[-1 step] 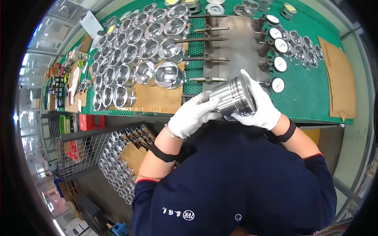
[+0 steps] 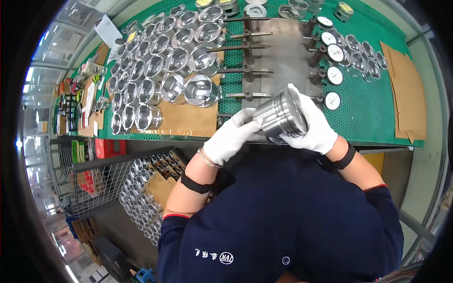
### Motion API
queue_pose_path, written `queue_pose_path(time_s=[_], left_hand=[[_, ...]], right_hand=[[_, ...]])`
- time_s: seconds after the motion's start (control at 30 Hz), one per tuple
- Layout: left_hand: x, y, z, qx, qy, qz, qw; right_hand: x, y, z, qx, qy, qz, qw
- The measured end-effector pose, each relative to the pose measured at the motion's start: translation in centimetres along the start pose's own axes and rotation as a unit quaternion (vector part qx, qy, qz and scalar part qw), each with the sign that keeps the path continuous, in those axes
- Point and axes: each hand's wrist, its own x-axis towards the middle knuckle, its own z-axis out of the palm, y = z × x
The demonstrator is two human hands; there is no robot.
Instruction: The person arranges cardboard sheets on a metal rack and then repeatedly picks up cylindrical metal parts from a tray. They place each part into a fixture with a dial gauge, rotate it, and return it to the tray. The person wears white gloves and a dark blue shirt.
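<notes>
Both gloved hands, left hand (image 2: 230,137) and right hand (image 2: 311,126), grip a shiny piston (image 2: 279,115) tight, one at each end, so it stays up over the table (image 2: 373,118) edge. More pistons (image 2: 160,70) sit in rows close by, next to the dial gauges (image 2: 332,66).

A long workbench covered in green mesh matting (image 2: 373,118) is carrying rows of shiny metal pistons (image 2: 155,66), flat brown cardboard sheets (image 2: 408,94), a grey metal gauging fixture (image 2: 278,52) and round white-faced dial gauges (image 2: 332,75).
</notes>
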Motion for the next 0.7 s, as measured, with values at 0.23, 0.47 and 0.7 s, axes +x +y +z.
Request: queue_pose_path(time_s=[0.23, 0.47, 0.7], left_hand=[[4.0, -1.3, 1.3, 0.516, -0.020, 0.301, 0.802], [6.4, -2.8, 2.7, 0.563, 0.025, 0.288, 0.774], [7.7, -3.0, 3.3, 0.537, 0.011, 0.317, 0.781]], right_hand=[[0.1, 1.4, -0.1, -0.208, -0.011, 0.069, 0.976], [-2.5, 1.2, -0.8, -0.076, 0.035, 0.154, 0.984], [-4.2, 2.6, -0.3, 0.297, -0.044, 0.447, 0.843]])
